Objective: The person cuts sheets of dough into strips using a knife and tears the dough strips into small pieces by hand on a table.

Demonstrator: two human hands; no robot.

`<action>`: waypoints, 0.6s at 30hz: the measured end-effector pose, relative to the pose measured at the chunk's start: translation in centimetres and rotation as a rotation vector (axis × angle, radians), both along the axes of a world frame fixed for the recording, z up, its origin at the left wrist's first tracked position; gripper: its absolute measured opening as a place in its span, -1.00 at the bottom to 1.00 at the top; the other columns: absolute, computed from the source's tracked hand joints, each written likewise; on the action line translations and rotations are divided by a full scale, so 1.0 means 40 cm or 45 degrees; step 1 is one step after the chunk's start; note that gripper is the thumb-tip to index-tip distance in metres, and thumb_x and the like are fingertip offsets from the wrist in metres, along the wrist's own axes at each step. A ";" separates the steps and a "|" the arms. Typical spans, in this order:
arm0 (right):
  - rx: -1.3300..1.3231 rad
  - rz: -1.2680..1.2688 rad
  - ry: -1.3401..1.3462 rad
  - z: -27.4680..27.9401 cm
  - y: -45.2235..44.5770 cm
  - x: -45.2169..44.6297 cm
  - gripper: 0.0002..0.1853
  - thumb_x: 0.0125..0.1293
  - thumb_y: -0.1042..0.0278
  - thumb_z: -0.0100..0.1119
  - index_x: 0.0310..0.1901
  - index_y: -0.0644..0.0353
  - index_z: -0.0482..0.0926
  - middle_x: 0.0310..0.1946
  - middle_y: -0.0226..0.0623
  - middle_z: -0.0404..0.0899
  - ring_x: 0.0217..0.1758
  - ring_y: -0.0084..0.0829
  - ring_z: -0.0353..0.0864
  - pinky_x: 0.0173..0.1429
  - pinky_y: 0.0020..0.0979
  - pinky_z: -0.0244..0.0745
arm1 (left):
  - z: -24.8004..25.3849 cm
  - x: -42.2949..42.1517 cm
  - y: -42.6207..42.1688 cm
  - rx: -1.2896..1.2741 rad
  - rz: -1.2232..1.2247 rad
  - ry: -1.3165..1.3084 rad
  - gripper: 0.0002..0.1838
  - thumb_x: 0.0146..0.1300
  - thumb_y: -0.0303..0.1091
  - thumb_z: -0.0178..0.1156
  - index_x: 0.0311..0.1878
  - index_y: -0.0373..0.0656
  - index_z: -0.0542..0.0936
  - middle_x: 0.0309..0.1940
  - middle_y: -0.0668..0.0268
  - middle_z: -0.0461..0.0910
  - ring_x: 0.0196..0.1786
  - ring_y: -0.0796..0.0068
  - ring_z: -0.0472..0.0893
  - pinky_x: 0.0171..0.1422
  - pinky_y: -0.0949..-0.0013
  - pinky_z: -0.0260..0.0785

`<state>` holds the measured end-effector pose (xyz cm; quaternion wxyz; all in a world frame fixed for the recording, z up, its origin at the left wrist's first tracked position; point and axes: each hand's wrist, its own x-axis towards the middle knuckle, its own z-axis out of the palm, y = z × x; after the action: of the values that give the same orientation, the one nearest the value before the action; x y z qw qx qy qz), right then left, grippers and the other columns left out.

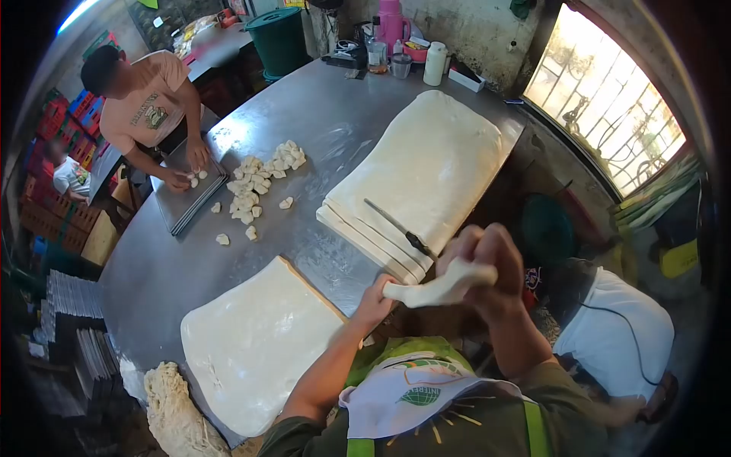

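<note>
A strip of dough [430,294] stretches between my two hands in front of my body. My left hand [375,306] is closed around its left end, near the table edge. Raised higher, my right hand [491,266] grips the other end and looks slightly blurred. Just beyond them, a knife [396,225] with a black handle lies on a thick folded slab of dough [430,160], its layers showing at the near side. A second wide sheet of dough [255,346] rests left of my left arm, with a brownish strip along its right edge.
Many small dough pieces [255,183] lie heaped on the metal table [320,259]. Across it, a co-worker [156,114] handles pieces over stacked trays [199,199]. A rough dough lump [171,404] sits at the near left edge. Bottles [435,64] stand at the back; a white sack-like bundle [628,327] is at right.
</note>
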<state>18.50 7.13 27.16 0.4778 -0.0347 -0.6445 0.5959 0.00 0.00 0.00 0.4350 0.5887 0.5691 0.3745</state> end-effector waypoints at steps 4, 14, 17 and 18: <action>-0.227 -0.424 0.044 -0.047 0.060 0.052 -0.66 0.12 0.51 0.44 -0.28 0.13 0.37 -0.33 -0.33 0.44 -0.23 -0.51 0.44 -0.22 -0.47 0.36 | 0.241 -0.117 -0.159 0.135 0.410 -0.206 -0.65 0.15 -0.57 0.28 0.00 -0.12 0.47 -0.12 0.34 0.48 -0.06 0.50 0.51 0.03 0.44 0.38; 0.735 -0.367 -0.364 -0.171 0.022 -0.198 -0.76 0.00 0.46 0.49 -0.49 0.21 0.51 -0.39 -0.21 0.52 -0.32 -0.21 0.53 -0.23 -0.27 0.46 | 0.496 -0.155 -0.178 0.166 0.291 0.476 -0.35 0.14 -0.46 0.34 0.32 -0.17 0.34 0.26 -0.04 0.38 0.30 0.07 0.45 0.35 0.17 0.32; 0.390 -0.054 -0.166 -0.197 -0.048 -0.298 -0.76 0.07 0.40 0.49 -0.42 0.21 0.53 -0.26 -0.19 0.58 -0.24 -0.21 0.56 -0.19 -0.28 0.48 | 0.415 -0.079 -0.136 -0.069 0.412 0.124 -0.31 0.14 -0.46 0.30 0.36 -0.20 0.32 0.07 -0.04 0.55 0.33 -0.03 0.43 0.43 0.16 0.24; 0.392 -0.015 -0.157 -0.193 -0.046 -0.293 -0.76 0.07 0.40 0.49 -0.42 0.21 0.53 -0.26 -0.19 0.58 -0.24 -0.21 0.56 -0.19 -0.28 0.48 | 0.364 -0.065 -0.146 0.113 0.415 0.275 -0.32 0.14 -0.50 0.27 0.37 -0.22 0.30 0.05 -0.03 0.56 0.30 -0.03 0.46 0.40 0.15 0.28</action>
<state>6.77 5.29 19.46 0.4406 -0.0014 -0.7561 0.4839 -2.62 -5.84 14.58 0.2785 0.5442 0.6833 0.3993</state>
